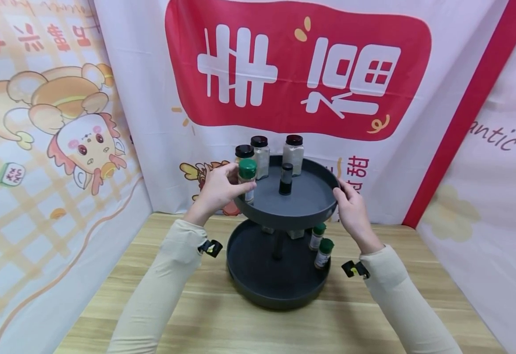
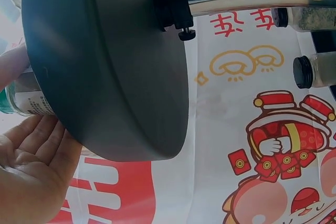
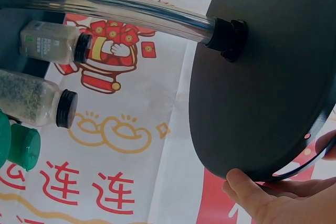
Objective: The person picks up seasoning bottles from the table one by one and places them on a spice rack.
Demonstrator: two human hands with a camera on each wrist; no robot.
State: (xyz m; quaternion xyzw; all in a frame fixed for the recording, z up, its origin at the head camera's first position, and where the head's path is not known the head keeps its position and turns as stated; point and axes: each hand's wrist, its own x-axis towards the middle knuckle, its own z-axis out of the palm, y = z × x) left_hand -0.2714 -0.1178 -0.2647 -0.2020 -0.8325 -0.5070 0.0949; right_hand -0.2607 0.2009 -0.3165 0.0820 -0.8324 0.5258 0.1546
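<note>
My left hand (image 1: 220,189) grips a green-capped spice jar (image 1: 247,173) between thumb and fingers, at the left edge of the upper tray (image 1: 290,214). That jar (image 2: 34,100) is upright; whether its base touches the tray I cannot tell. On the tray's right rim, my right hand (image 1: 354,214) holds on with thumb and fingers. Both trays belong to one dark grey two-tier stand. Black-lidded jars stand toward the back of the upper tray: one (image 1: 244,151) behind the held jar, another (image 1: 262,158) beside it, a third (image 1: 293,156) farther right.
The lower tray (image 1: 277,297) bears two green-capped jars (image 1: 323,253) at its right and black-lidded jars (image 3: 50,43) at the back, partly hidden from above. A black post top (image 1: 286,179) rises mid-tray. A wooden table (image 1: 187,305) lies below, with printed cloths behind and at both sides.
</note>
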